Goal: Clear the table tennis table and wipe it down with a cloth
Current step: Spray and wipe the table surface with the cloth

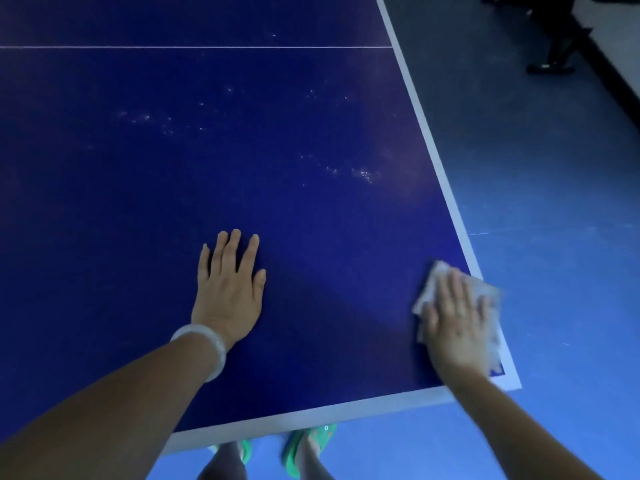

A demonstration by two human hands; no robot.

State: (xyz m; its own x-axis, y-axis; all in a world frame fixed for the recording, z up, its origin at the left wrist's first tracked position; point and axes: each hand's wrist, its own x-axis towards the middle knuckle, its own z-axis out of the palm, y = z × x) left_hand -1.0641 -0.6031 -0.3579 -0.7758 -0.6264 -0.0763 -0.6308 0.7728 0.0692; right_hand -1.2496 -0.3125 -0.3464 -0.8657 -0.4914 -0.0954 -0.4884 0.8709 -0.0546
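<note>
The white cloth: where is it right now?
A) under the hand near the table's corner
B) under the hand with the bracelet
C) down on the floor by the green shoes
A: the right hand lies flat on the white cloth at the corner of the table tennis table, while the braceleted left hand rests on bare blue surface.

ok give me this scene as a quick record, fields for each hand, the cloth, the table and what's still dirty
left hand: left hand lies flat on the table, fingers straight, bracelet on the wrist
right hand: right hand presses flat on the cloth, blurred
cloth: white cloth at the table's near right corner, reaching over the right edge line
table: blue table with white edge lines
still dirty: pale specks further up the table, away from the cloth
</note>
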